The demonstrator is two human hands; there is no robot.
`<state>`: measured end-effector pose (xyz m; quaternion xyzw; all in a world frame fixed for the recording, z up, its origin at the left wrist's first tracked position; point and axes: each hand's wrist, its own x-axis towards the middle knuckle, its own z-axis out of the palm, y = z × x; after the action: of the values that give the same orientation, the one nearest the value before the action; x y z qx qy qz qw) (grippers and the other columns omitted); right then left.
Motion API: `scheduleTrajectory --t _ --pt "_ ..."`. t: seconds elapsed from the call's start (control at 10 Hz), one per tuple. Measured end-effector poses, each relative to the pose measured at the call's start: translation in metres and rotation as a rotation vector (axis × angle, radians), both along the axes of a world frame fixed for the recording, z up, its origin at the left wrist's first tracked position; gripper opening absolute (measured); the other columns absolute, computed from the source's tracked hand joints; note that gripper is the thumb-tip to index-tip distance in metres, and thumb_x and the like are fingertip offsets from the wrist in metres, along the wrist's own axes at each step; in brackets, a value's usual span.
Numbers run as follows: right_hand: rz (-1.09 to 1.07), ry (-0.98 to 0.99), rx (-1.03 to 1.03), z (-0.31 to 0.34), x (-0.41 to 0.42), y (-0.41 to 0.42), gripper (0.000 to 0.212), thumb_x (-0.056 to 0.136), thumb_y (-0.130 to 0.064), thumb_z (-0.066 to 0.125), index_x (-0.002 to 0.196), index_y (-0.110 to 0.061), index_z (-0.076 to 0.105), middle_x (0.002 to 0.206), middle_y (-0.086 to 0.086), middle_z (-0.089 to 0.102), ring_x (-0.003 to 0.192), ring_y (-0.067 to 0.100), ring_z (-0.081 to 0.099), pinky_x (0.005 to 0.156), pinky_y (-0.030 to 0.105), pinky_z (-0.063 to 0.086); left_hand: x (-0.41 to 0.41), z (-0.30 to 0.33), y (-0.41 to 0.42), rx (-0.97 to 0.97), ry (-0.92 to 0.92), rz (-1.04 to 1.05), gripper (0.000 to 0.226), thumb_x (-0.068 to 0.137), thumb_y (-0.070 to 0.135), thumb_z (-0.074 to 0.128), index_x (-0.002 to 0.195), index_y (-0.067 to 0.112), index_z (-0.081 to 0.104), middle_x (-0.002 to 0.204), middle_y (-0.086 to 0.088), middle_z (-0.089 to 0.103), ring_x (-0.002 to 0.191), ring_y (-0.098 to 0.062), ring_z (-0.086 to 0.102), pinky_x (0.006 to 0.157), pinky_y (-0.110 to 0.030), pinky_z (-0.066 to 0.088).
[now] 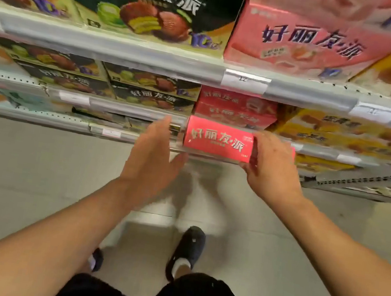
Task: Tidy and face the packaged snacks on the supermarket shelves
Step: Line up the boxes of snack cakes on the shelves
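A small red snack box (pixel 219 138) with white lettering is held in front of the lower shelves, its long face toward me. My right hand (pixel 272 166) grips its right end. My left hand (pixel 153 155) hovers just left of the box with fingers spread, holding nothing. Behind the box, two matching red boxes (pixel 236 108) are stacked on the second shelf. Dark green pie boxes (pixel 145 4) and a large pink box (pixel 301 39) fill the top shelf.
Yellow boxes (pixel 345 133) sit to the right on the second shelf, green boxes (pixel 147 86) to the left. Shelf rails with price tags (pixel 244 81) jut toward me. Below are a grey tiled floor (pixel 31 173) and my dark shoes (pixel 188 249).
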<state>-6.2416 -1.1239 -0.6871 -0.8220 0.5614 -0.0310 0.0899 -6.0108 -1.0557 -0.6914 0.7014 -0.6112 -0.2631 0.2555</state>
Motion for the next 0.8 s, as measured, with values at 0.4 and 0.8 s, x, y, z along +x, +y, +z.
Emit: scheduleTrajectory --t 0.4,0.8 --pt "-0.090 0.070 -0.110 -0.045 -0.021 -0.100 0.033 0.079 -0.007 0.061 0.110 -0.003 0.053 0.107 0.026 0.056 0.100 0.044 0.050 0.087 0.048 0.038 -0.055 -0.029 -0.054 0.194 0.599 -0.024 0.068 0.088 0.018 0.061 0.113 0.076 0.035 0.099 0.062 0.044 0.092 0.041 0.038 0.070 -0.003 0.045" --pt "-0.087 0.243 0.106 -0.048 -0.010 -0.147 0.016 0.095 -0.016 0.048 0.103 -0.007 0.059 0.100 0.022 0.057 0.093 0.038 0.057 0.071 0.038 0.038 -0.062 -0.059 -0.047 0.280 0.504 0.012 0.053 0.092 0.014 0.056 0.115 0.059 0.040 0.095 0.067 0.037 0.093 0.043 0.032 0.074 0.009 0.032"
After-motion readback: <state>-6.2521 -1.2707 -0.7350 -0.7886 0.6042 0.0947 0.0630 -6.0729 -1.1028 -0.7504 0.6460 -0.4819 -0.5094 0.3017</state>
